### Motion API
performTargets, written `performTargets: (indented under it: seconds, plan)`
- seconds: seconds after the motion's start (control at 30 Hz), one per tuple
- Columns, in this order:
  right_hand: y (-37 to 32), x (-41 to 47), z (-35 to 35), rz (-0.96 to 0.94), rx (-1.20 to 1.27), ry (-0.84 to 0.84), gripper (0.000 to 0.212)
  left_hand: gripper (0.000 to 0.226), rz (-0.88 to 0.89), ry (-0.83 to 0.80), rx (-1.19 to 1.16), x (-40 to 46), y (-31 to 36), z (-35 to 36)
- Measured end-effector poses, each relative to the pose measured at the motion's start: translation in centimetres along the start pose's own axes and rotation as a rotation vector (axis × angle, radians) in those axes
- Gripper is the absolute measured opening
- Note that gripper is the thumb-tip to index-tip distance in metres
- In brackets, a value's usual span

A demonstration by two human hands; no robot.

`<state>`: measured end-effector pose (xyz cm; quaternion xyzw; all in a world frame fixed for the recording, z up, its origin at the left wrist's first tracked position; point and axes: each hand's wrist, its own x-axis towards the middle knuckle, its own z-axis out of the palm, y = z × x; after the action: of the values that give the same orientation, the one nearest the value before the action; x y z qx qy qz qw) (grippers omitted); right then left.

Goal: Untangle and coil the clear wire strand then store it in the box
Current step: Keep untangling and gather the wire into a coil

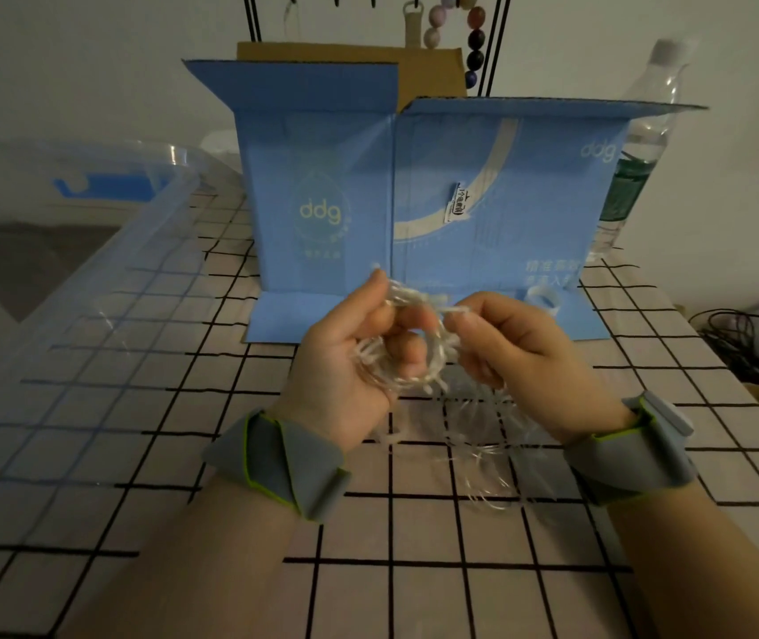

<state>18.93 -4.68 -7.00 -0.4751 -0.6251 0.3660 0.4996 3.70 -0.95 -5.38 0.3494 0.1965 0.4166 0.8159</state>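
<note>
The clear wire strand (419, 357) is in my two hands, held just above the table. Part of it is gathered into a rough coil of several loops, studded with small pale bumps along its length. The rest hangs down loose below my hands and lies in thin, tangled curls on the tablecloth (414, 569) between my wrists.

My left hand (350, 357) is half closed, palm turned toward me, with the coil lying across the curled fingers and the thumb and fingertips pinching the wire at the top. My right hand (511, 348) is also curled, and its thumb and forefinger pinch a short stretch of the strand just to the right of the coil. The two hands are very near each other, almost touching at the fingertips. Each wrist wears a grey band with a bright green edge (285, 463).

The tablecloth is pale with a black grid of squares. Just beyond my hands stands a blue cardboard box (414, 191), opened out, with its flaps spread and the letters "ddg" printed on it. To my left, a large clear plastic bin (73, 288) sits at the table's edge. To the right, behind the box, stands a clear plastic bottle (640, 145). Farther right lies a bundle of black cord (741, 339). At the top, beads (476, 39) hang from a black stand.
</note>
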Motion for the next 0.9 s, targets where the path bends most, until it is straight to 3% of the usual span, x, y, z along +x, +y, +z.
performTargets:
  seconds: [0.13,0.3,0.4,0.5,0.6,0.9]
  plan:
    - [0.1,0.1,-1.1,0.042,-0.084,-0.025,0.006,0.051,0.110,0.018,-0.121,0.5,1.3,-1.1]
    - [0.6,0.3,-1.4,0.021,-0.593,-0.003,0.013,0.047,0.198,-0.005,-0.189,0.4,2.1,-1.8]
    - [1.1,0.7,-1.5,0.039,-0.715,0.089,0.005,0.047,0.250,-0.051,-0.279,0.2,2.6,-2.0]
    - [1.2,1.2,-1.3,0.087,-0.675,0.081,0.007,0.046,0.298,-0.043,-0.328,0.1,3.0,-2.2]
    - [-0.4,1.9,-1.1,0.074,-0.555,0.108,0.024,0.046,0.347,-0.005,-0.342,0.2,3.4,-2.4]
    - [-10.4,5.1,-1.7,-0.143,-0.529,0.232,0.032,0.057,0.355,0.109,-0.252,0.4,3.8,-2.7]
